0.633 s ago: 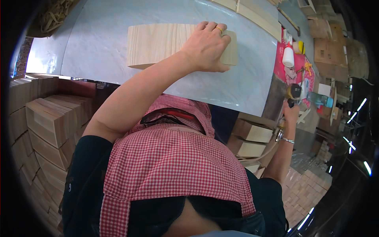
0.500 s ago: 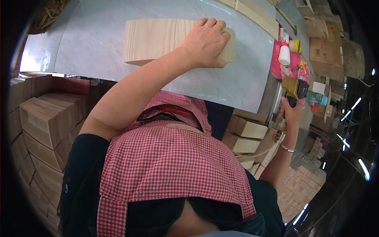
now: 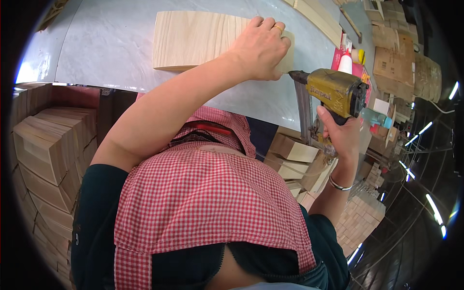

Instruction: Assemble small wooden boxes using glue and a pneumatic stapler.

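A pale wooden box or block (image 3: pixel 193 41) lies on the grey, glossy worktop (image 3: pixel 111 63) in front of me. My left hand (image 3: pixel 263 48) grips it near its right end, fingers over the far edge and thumb on the near side. In my right hand (image 3: pixel 344 135) is a yellow and black pneumatic nail gun (image 3: pixel 333 92), held by its handle. The gun's dark nose points left, close beside the right end of the wood by my left thumb. Whether the nose touches the wood I cannot tell.
Stacked wooden pieces (image 3: pixel 43 145) stand below the worktop at left; more wooden boxes (image 3: pixel 295 150) sit at lower right. A white glue bottle (image 3: pixel 345 65), a yellow tape roll (image 3: pixel 358 56) and cardboard boxes (image 3: pixel 396 63) are at right. Long wooden strips (image 3: pixel 319 21) lie at the far side.
My right hand has brought the nail gun left and upright to the right end of the wood. The wood and my left hand have shifted slightly away from me.
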Motion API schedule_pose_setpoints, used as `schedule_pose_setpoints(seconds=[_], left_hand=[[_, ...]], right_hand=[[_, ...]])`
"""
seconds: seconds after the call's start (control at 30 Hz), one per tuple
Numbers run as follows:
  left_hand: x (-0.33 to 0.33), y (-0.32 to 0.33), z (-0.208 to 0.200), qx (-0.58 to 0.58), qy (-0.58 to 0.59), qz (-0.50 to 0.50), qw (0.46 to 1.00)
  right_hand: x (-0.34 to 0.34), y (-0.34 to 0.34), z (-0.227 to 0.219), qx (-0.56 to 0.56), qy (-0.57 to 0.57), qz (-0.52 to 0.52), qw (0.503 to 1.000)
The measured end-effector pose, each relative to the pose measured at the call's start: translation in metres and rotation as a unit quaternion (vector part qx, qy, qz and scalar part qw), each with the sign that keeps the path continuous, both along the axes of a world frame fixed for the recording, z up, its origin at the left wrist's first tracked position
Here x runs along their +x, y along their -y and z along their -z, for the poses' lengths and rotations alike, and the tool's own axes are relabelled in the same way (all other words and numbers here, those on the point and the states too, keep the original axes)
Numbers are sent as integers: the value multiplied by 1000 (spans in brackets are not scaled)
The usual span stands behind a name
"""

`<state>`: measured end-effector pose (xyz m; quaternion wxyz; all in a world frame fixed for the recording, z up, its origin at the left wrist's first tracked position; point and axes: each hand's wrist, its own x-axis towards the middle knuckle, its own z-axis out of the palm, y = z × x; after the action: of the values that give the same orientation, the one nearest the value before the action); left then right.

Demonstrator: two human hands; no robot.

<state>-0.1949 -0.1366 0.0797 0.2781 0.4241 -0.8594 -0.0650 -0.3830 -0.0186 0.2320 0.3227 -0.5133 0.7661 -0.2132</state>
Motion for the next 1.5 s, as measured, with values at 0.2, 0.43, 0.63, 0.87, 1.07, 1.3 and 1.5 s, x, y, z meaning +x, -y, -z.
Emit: schedule_pose_setpoints(seconds=[0.2, 0.43, 0.63, 0.87, 1.07, 1.3, 1.5], left_hand=[[-3, 1, -7, 54, 16, 9, 998], [-2, 0, -7, 50, 15, 6, 999], [70, -16, -30, 46, 58, -16, 997], [168, -40, -43, 61, 139, -67, 986], [131, -24, -12, 51, 97, -39, 993], [113, -18, -30, 115, 16, 14, 993], [114, -19, -21, 55, -21, 10, 998]], right_hand=[[2, -7, 8, 14, 26, 40, 999], [6, -6, 0, 73, -32, 40, 996], [8, -6, -1, -55, -47, -62, 995], [21, -9, -10, -12, -52, -5, 999], [19, 0, -5, -45, -39, -98, 993], [18, 3, -4, -27, -26, -81, 996], [26, 6, -3, 7, -10, -57, 998]])
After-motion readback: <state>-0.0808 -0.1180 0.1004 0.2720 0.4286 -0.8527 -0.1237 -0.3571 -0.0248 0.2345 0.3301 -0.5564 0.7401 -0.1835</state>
